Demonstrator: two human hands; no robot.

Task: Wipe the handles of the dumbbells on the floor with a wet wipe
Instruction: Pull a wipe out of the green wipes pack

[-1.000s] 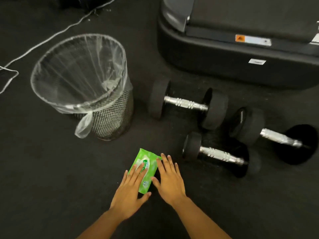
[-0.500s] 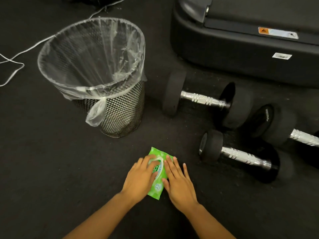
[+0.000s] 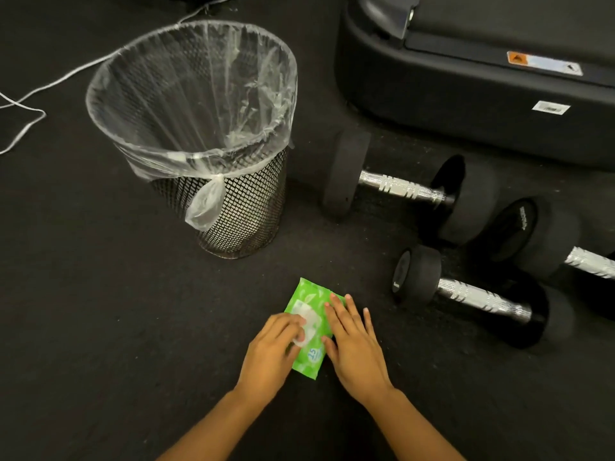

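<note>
L hand [image 3: 270,351] pinches the flap on the wipe pack [image 3: 311,327]; R hand [image 3: 354,344] lies flat, fingers straight, pressing pack to floor. Nearest dumbbell [image 3: 479,297] lies right of R hand, handle axis running left-right, so R hand is nearer.

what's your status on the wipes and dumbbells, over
Left hand pinching the flap on the wipe pack; right hand flat, steadying it. Dumbbell handles untouched. Nothing in the way.

the right edge cuts off the far-right dumbbell [image 3: 545,241], and the left hand [image 3: 271,352] hides part of the wipe pack [image 3: 307,331].
</note>
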